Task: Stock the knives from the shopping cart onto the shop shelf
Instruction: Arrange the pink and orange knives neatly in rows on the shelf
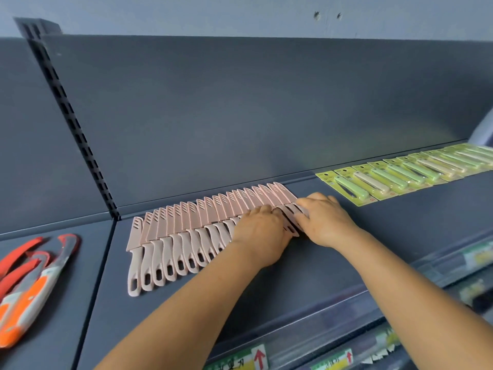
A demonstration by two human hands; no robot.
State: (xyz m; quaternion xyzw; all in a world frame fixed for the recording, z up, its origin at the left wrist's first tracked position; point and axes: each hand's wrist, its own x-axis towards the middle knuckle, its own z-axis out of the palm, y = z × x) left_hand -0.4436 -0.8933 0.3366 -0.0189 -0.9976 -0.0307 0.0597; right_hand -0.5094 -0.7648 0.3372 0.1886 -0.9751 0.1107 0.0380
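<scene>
A long overlapping row of pink sheathed knives [186, 225] lies on the dark grey shelf [373, 236], blades toward the back panel and handles toward me. My left hand [260, 231] rests palm down on the right part of the row, fingers pressing on the knives. My right hand [325, 217] is at the row's right end, its thumb and fingers pinching the last pink knife [289, 221], which lies between the two hands. The shopping cart is out of view.
Green and cream knives in yellow card packs [400, 177] run along the shelf to the right. Orange-and-grey tools [32, 284] lie on the neighbouring shelf at the left, past a slotted upright [72, 116]. Price labels [240, 361] line the shelf's front edge below.
</scene>
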